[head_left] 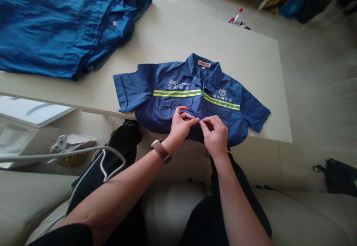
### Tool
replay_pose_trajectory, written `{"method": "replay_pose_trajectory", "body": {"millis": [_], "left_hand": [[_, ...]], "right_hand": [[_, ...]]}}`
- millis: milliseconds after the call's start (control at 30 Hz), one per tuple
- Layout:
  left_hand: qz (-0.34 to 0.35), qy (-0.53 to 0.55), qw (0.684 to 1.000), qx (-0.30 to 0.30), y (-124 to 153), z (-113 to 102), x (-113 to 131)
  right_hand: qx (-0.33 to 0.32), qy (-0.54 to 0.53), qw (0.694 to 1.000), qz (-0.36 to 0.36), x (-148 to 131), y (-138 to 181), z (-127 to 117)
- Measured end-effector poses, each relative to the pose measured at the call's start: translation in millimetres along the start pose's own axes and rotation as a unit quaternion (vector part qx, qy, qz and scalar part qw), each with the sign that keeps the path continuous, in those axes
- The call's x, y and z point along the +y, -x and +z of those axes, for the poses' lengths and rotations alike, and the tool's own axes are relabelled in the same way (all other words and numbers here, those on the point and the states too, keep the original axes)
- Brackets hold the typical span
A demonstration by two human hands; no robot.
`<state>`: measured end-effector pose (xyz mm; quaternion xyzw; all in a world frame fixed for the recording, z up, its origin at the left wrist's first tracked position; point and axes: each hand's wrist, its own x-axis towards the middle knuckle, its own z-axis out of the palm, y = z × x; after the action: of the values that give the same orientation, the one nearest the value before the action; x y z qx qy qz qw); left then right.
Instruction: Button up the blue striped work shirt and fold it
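A small blue short-sleeved work shirt [164,106] with yellow-green reflective stripes lies face up on a white table [251,52], its hem hanging over the near edge. My left hand [180,125], with a brown watch on the wrist, pinches the shirt's front placket near the bottom. My right hand [214,136] pinches the same placket from the other side, fingertips almost touching the left ones. Both hands are at the lower middle of the shirt, by the buttons.
A pile of larger blue garments [64,23] covers the table's far left. A black bag [338,177] lies on the floor at right. Bottles [237,17] stand on the floor beyond the table. A white cord [83,151] crosses my left knee.
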<state>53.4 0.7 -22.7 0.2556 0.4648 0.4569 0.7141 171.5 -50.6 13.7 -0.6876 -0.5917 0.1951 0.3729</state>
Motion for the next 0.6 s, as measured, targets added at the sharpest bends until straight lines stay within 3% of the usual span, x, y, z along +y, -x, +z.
{"method": "replay_pose_trajectory", "body": {"millis": [133, 367, 600], "left_hand": [[0.009, -0.004, 1.000, -0.019, 1, 0, 1], [0.010, -0.036, 0.996, -0.076, 1, 0, 1], [0.032, -0.116, 0.982, -0.143, 4, 0, -1]], "right_hand": [[0.006, -0.010, 0.999, 0.035, 3, 0, 1], [0.026, -0.144, 0.971, 0.189, 18, 2, 10], [0.034, -0.140, 0.961, 0.234, 38, 1, 16]]}}
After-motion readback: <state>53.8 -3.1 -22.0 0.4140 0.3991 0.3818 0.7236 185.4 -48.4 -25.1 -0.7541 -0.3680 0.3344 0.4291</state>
